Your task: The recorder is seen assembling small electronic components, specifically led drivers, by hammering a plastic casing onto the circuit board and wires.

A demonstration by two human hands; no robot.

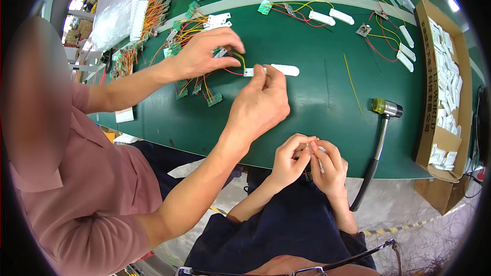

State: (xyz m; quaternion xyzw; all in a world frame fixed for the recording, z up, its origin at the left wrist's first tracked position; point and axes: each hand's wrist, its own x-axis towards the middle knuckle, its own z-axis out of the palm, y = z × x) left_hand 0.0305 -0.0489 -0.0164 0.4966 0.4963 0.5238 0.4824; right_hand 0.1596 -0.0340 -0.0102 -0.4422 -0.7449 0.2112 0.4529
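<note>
Near the table's front edge my left hand (290, 162) and my right hand (331, 166) meet at the fingertips, both pinching. A small white plastic piece (321, 163) shows between the fingers of my right hand. What the left fingertips pinch is too small and covered to make out. Below the hands a bit of green circuit board with wires (308, 176) hangs at the edge. To the left, a co-worker's two hands (261, 103) handle a white plastic housing (249, 72) with red and yellow wires; a longer white cover (286, 70) lies beside it.
A hammer (381, 138) with a black handle lies right of my hands, overhanging the front edge. Beyond it stands a cardboard box (427, 122) of white parts. Wired boards (265, 6) with white housings (322, 18) lie at the back, and a yellow wire (353, 84) mid-table.
</note>
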